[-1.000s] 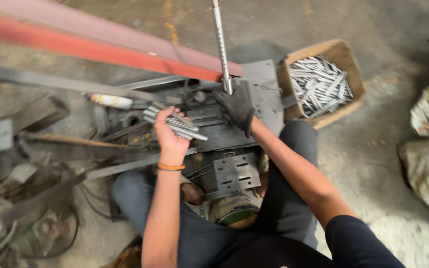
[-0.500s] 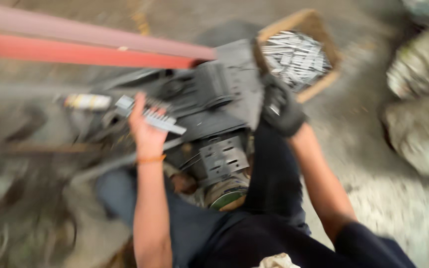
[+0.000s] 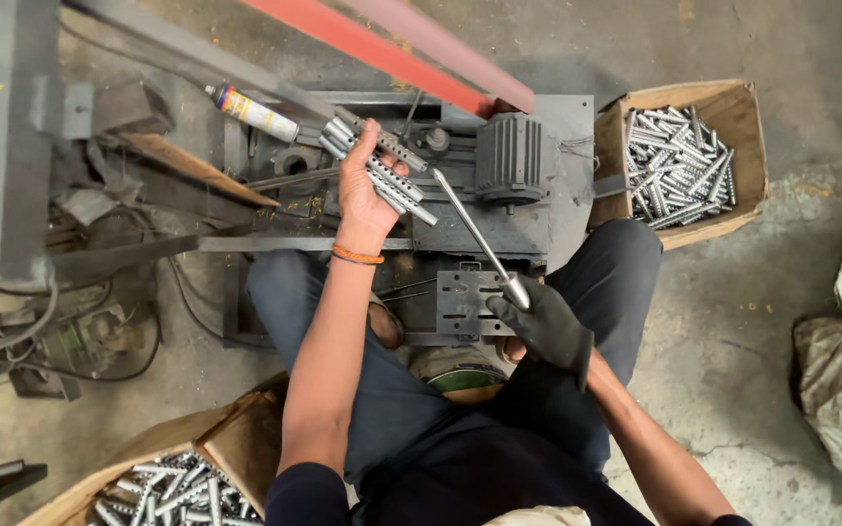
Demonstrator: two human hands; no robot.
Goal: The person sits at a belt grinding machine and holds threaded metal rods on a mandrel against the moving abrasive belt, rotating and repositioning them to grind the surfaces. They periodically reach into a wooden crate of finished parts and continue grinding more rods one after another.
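Gloved right hand [image 3: 548, 326] now down on lever [image 3: 479, 239] end.

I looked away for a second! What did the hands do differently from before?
The gloved right hand has pulled the shiny metal lever down toward the person; a second ago the lever stood upright at the machine. The bare left hand stayed in place, still gripping its bundle of perforated metal pieces. The cardboard box of parts has not changed.
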